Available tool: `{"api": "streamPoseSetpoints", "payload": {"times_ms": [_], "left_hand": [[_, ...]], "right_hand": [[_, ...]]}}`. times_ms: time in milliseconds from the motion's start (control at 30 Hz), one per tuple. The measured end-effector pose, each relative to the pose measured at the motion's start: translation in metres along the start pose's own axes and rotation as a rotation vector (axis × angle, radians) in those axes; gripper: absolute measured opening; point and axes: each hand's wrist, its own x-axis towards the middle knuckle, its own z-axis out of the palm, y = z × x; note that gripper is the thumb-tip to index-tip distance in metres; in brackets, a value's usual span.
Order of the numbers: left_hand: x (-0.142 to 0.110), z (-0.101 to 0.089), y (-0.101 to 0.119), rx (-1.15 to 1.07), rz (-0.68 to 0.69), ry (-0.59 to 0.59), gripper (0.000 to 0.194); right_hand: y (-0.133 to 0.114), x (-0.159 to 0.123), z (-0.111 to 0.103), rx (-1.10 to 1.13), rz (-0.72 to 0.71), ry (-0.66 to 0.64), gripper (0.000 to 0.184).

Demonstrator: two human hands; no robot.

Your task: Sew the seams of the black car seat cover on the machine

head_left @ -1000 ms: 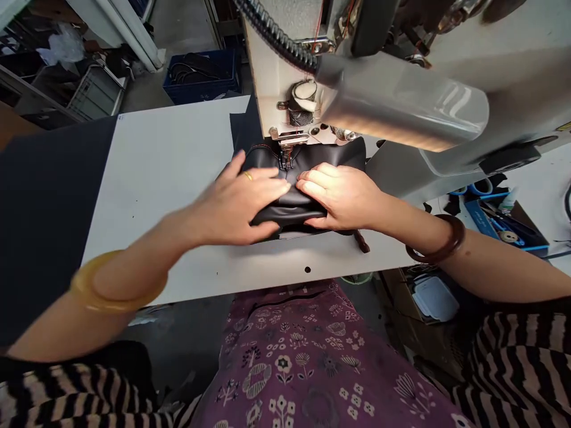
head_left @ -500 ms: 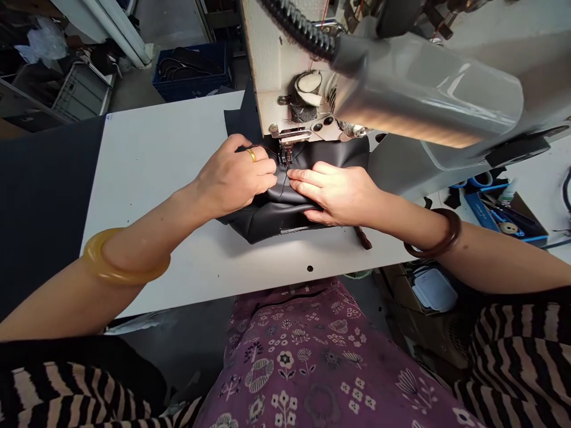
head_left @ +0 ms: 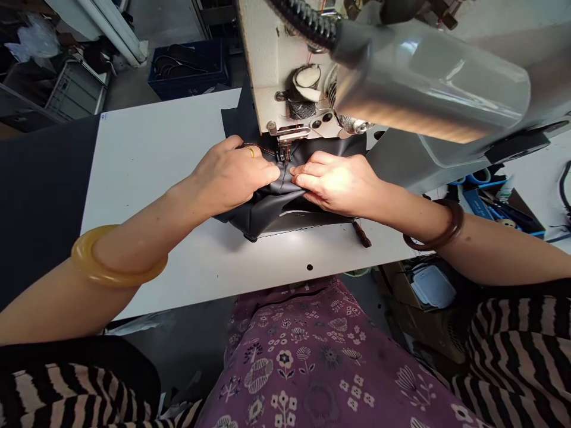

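Observation:
Black leather-like material lies bunched on the white table beneath the sewing machine's presser foot. Red stitching runs along a seam to the left of the foot. My left hand grips the material just left of the needle area, its fingers curled and the thumb toward the seam. On the other side, my right hand pinches a fold of the same material, fingertips close to the foot. A short gap with the seam line in it separates the two hands. The fingertips are partly hidden in the folds.
Above my hands hangs the sewing machine head, with a grey lamp at its right. A dark brown-handled tool lies near the front edge of the white table. At right stands a blue tool box; a blue crate sits behind.
My right hand's fingers have gone from lying flatter to curling around a fold. The material has bunched up between my hands, showing more of its lower layer at the front.

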Motion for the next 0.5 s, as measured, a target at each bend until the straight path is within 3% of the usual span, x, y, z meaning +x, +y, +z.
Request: {"api": "streamPoseSetpoints", "payload": {"times_ms": [167, 333, 400, 500], "left_hand": [[-0.003, 0.002, 0.008, 0.058, 0.002, 0.026, 0.039], [-0.007, 0.009, 0.027, -0.141, -0.136, 0.116, 0.048], [-0.007, 0.011, 0.034, -0.194, -0.187, 0.122, 0.056], [-0.006, 0.012, 0.042, -0.224, -0.24, 0.112, 0.063]], "right_hand": [[0.001, 0.002, 0.001, 0.009, 0.013, 0.016, 0.037], [-0.004, 0.0, 0.015, -0.025, -0.021, 0.058, 0.037], [-0.003, -0.012, 0.016, -0.075, -0.065, 0.102, 0.038], [0.007, -0.045, 0.005, -0.128, -0.201, 0.269, 0.038]]}}
